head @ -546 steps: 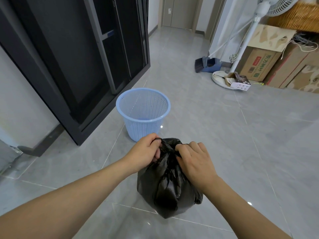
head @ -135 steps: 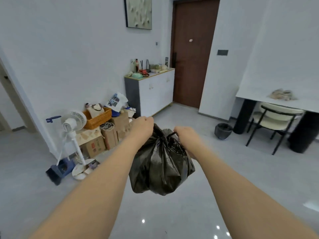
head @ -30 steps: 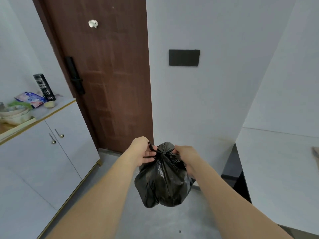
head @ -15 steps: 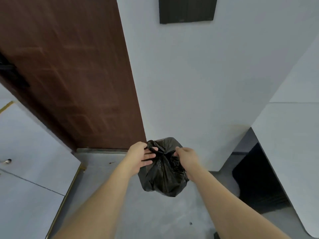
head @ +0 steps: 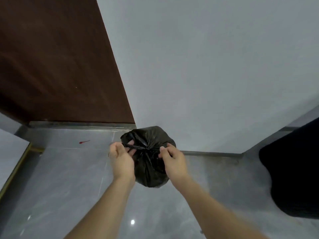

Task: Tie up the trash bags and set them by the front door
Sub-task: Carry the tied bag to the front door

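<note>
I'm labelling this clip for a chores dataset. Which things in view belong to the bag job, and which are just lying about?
Part of the job:
- tied black plastic trash bag
- left hand and right hand, both holding its top
- dark brown wooden front door

Just lying about:
- small red scrap on the grey floor
- black rounded object, right

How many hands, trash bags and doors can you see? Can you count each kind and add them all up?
Bare hands: 2, the left hand and the right hand, both gripping the bag's gathered top
Tied black plastic trash bag: 1
Dark brown wooden door: 1
Total: 4
</note>
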Demonstrator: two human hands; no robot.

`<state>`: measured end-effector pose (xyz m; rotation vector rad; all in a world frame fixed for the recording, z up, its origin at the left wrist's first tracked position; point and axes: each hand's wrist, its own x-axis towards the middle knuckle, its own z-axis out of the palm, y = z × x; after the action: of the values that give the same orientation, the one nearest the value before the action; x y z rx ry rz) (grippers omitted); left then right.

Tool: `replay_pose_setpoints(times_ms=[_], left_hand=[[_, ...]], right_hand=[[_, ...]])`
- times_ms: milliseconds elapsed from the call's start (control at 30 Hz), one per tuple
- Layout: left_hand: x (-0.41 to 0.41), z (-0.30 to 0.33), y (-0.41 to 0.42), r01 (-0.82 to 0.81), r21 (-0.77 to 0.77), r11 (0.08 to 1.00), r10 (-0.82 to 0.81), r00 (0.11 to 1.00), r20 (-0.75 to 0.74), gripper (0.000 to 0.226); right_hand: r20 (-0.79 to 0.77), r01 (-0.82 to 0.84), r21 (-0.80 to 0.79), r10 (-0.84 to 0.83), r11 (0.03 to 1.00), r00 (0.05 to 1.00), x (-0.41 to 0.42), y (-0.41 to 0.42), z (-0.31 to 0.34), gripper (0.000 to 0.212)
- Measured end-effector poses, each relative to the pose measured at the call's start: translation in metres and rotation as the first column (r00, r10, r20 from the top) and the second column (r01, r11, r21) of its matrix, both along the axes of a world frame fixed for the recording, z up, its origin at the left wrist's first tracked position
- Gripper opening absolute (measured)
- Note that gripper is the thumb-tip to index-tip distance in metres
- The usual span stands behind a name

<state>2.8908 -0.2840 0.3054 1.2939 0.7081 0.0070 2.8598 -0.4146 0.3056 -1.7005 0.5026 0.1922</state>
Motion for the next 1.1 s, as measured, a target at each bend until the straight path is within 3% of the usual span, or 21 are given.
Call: replay_pose_setpoints(times_ms=[133,333,467,633,733,833,1000,1100], left_hand=[[0.017,-0.116,0.001,-0.047,0.050,0.998,0.048,0.999,-0.018,0.027],[0.037,-0.261,-0.008,0.003,0.023,1.000,-0.002,0.999,-0.046,0.023],[0.046,-0.317,-0.014,0.035,0.032,0.999,-0.032,0.997,-0.063,0.025],[0.048,-0.335,-0.019,0.120,0.026,0.992,-0.114,0.982,-0.153,0.023],[0.045,-0.321,-0.014,0.217,0.078,0.973,-0.192,0.950,-0.246,0.020],[0.038,-0.265,-0.007,0.348,0.299,0.889,-0.249,0.913,-0.324,0.018],[0.024,-0.093,-0.011,0.478,0.520,0.708,-0.349,0.877,-0.330,0.025],[0.019,0.034,-0.020,0.468,0.548,0.694,-0.360,0.884,-0.299,0.027]], right_hand=[[-0.028,-0.012,-0.002,0.012,1.000,1.000,0.015,0.006,-0.109,0.037],[-0.087,0.006,-0.025,-0.008,1.000,0.996,0.034,0.005,-0.257,0.035],[-0.107,0.095,-0.044,-0.100,0.994,0.989,0.042,-0.002,-0.312,0.035],[-0.178,0.106,-0.093,-0.121,0.990,0.976,0.043,-0.009,-0.331,0.031],[-0.230,0.051,-0.120,-0.078,0.991,0.970,0.037,-0.018,-0.308,0.028],[-0.245,-0.004,-0.199,-0.045,0.980,0.969,0.030,-0.034,-0.250,0.031],[-0.249,-0.101,-0.305,0.023,0.947,0.968,0.015,-0.049,-0.093,0.041],[-0.216,-0.160,-0.321,0.093,0.933,0.972,0.006,-0.053,0.034,0.042]])
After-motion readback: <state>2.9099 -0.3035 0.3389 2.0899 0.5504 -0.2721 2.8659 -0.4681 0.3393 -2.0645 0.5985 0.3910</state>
